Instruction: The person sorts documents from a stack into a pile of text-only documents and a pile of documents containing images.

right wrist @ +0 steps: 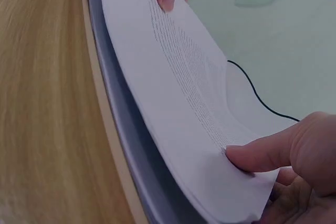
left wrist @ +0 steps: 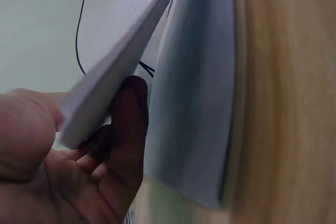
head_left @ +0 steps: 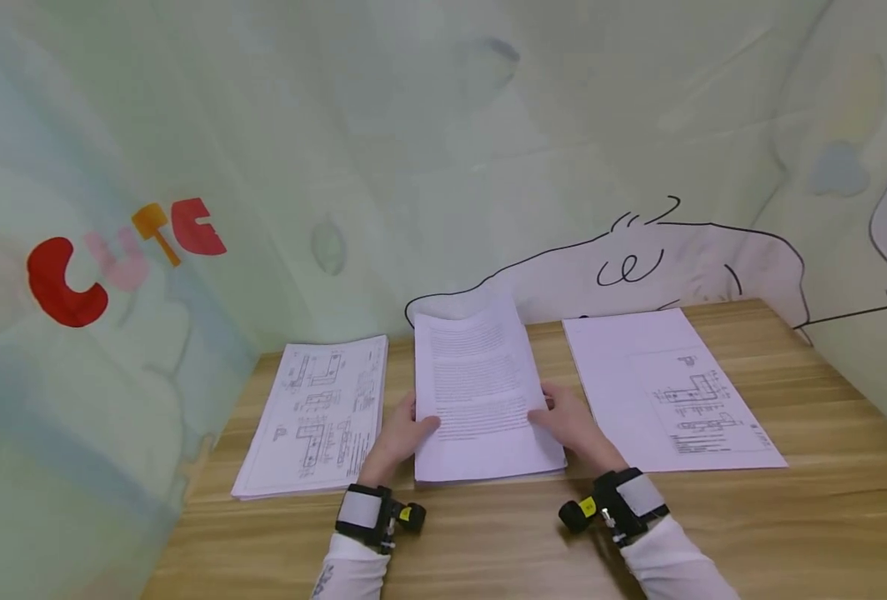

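Observation:
Both hands hold a stack of printed paper (head_left: 477,375) by its two side edges, raised a little off more sheets beneath it. My left hand (head_left: 402,433) grips the left edge, thumb on top and fingers under, as the left wrist view shows the stack (left wrist: 105,87) between them. On the opposite edge my right hand (head_left: 573,423) pinches with its thumb (right wrist: 262,153) over the text and fingers below. Under the lifted stack, the lower paper (left wrist: 194,87) lies on the table, with a gap between the two.
To the left lies a pile of technical drawings (head_left: 316,417); to the right, another drawing pile (head_left: 669,392). All rest on a wooden table (head_left: 488,542) that meets a printed cloth wall (head_left: 413,167) at the back.

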